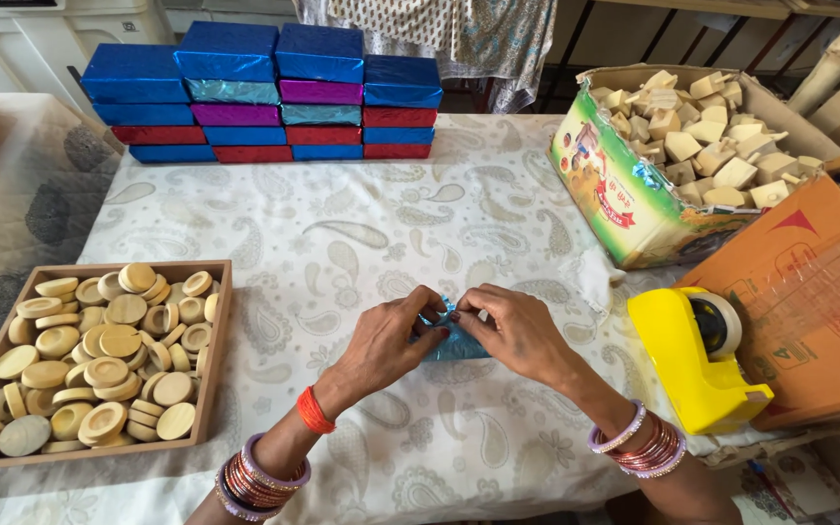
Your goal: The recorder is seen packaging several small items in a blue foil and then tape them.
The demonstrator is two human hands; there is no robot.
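Both hands meet at the middle of the tabletop (362, 243), which is covered by a pale paisley cloth. The left hand (386, 340) and the right hand (517, 331) each pinch the shiny blue foil wrapper (451, 340) lying between them, fingertips closed on its folded upper edge. To the left sits a wooden tray (216, 350) heaped with round tan discs (109, 369). A yellow tape dispenser (697, 365) stands just right of the right hand. Foil-wrapped blocks (264, 92) are stacked at the far edge, and an open carton (624, 199) of pale chunks is far right.
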